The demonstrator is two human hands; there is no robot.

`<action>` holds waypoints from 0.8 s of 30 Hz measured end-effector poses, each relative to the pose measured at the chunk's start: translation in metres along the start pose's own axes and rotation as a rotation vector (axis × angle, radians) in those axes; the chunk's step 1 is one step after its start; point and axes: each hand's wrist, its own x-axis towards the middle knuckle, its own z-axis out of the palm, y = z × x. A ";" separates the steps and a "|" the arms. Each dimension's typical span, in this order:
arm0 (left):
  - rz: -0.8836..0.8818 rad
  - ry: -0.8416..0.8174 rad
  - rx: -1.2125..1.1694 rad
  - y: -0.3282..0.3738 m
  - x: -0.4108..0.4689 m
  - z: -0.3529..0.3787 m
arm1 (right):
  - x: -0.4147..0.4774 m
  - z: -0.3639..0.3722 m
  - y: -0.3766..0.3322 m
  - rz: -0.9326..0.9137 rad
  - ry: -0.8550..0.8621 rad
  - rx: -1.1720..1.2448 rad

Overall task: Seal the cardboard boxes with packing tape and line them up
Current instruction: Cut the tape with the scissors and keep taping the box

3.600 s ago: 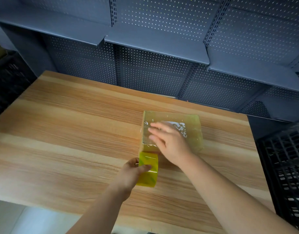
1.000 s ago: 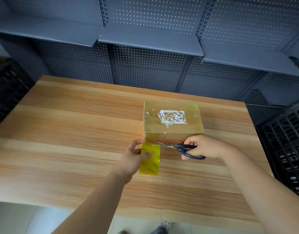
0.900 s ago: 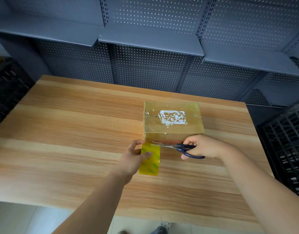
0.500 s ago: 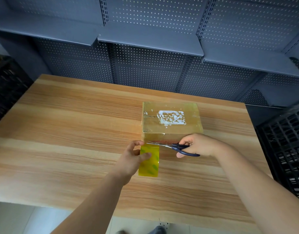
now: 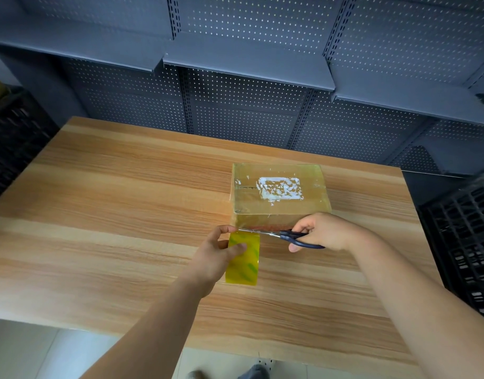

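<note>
One box in view: a cardboard box [image 5: 279, 192] stands on the worktop [image 5: 112, 214] just beyond both hands, its near face right at the fingertips.
Sealing so far: the box's top and the sides that show are glossy with yellowish tape, and a torn white label patch lies on the top. This box looks close to fully wrapped.
Left hand [image 5: 216, 258]: grips the yellow tape roll [image 5: 245, 265], thumb laid across its front and the other fingers behind it. The forefinger reaches up towards the box's near left corner.
Tape roll: stands on edge on the worktop in front of the box, its top right at the foot of the box's near face. Any strip joining the two is too short and glossy to make out.
Right hand [image 5: 325, 232]: fingers curled through the dark handles of the scissors [image 5: 290, 236].
Scissors: the blades point across towards the left hand, along the foot of the box's near face and just above the roll. They are too thin to tell whether they are parted.
Step in hand: probably cutting the roll free from this box.
Left to do: smooth down the cut end and line the boxes up. No second box shows, so how many remain cannot be told.
Nearby: dark crates [image 5: 465, 242] outward of the right hand.
</note>
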 end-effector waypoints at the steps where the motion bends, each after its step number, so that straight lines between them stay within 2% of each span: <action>1: 0.000 0.006 0.002 0.000 0.000 0.000 | 0.000 -0.001 0.000 0.003 -0.001 -0.004; 13: 0.015 0.059 -0.003 0.000 0.003 0.006 | 0.002 -0.006 -0.001 -0.013 0.046 -0.063; 24: 0.035 0.059 0.065 0.000 0.007 0.006 | -0.009 -0.010 -0.013 0.048 -0.081 -0.196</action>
